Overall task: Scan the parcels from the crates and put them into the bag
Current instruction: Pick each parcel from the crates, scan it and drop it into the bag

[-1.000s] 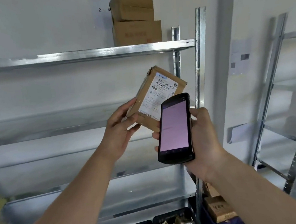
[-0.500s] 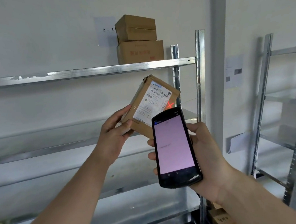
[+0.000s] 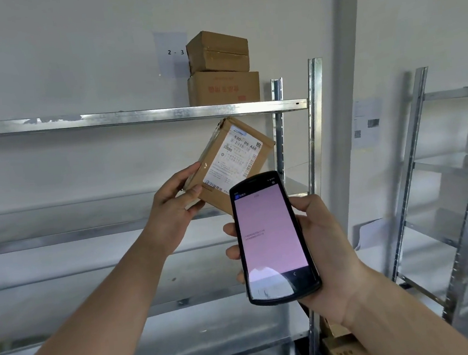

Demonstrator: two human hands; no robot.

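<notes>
Up in front of the metal shelving (image 3: 141, 118), the left hand (image 3: 173, 211) pinches a brown parcel (image 3: 234, 163) by its lower left corner, thumb on the face and fingers behind, holding it tilted with the shipping label (image 3: 232, 156) showing. Just below and right of it, the right hand (image 3: 326, 254) grips a handheld scanner (image 3: 272, 236), whose pink screen faces the camera. Above both hands, two cardboard boxes (image 3: 221, 69) sit stacked on the top shelf.

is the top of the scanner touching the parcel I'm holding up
Cannot tell. In the head view the scanner overlaps the lower corner of the parcel, hiding any gap; one camera gives no depth between them.
</notes>
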